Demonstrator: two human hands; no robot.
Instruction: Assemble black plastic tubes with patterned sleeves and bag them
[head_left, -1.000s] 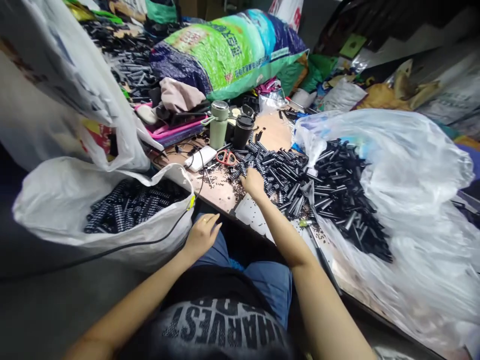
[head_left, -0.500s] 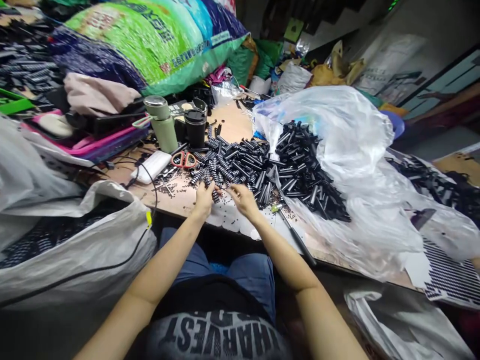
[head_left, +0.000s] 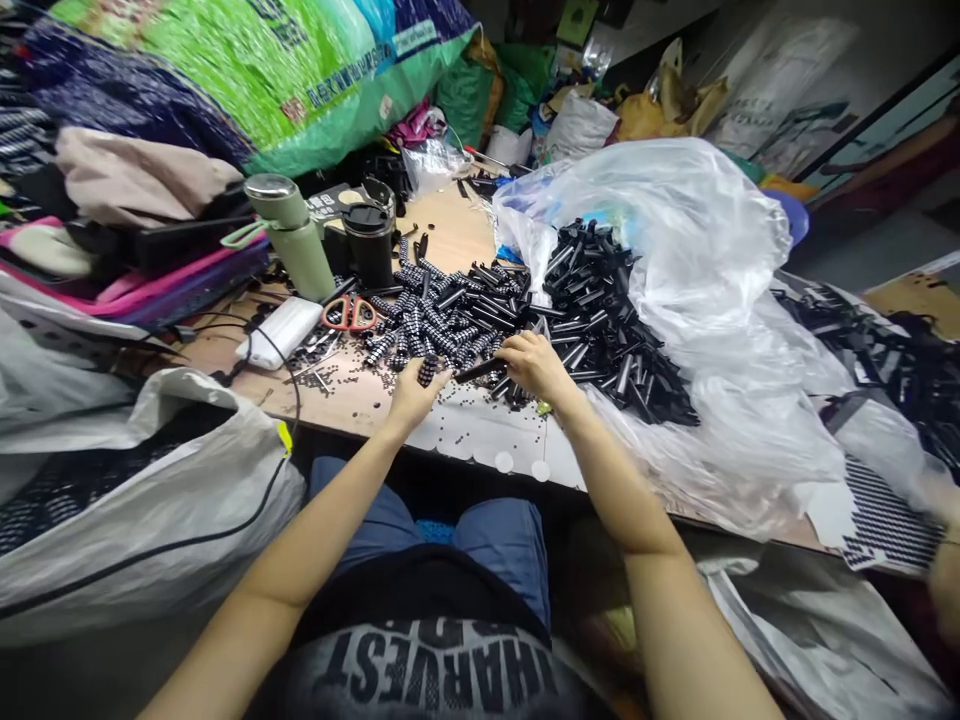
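My left hand (head_left: 411,392) is closed round a short black-and-white patterned tube (head_left: 427,371) at the near edge of a heap of patterned tubes (head_left: 420,320). My right hand (head_left: 534,362) pinches a plain black tube (head_left: 480,371) pulled from the pile of black tubes (head_left: 600,320) that spills out of a clear plastic bag (head_left: 705,290). Both hands hover over the wooden table (head_left: 352,395), close together, with small black bits scattered beneath them.
A green flask (head_left: 289,235), a black cup (head_left: 370,243), red-handled scissors (head_left: 346,314) and a white power bank (head_left: 279,332) stand at the back left. A white sack (head_left: 150,510) of patterned tubes hangs left of my lap. A large green sack (head_left: 247,70) lies behind.
The view swung right from the white sack. My left hand rose from my lap to the table and took a patterned tube; my right hand moved to the black pile and took a black tube.
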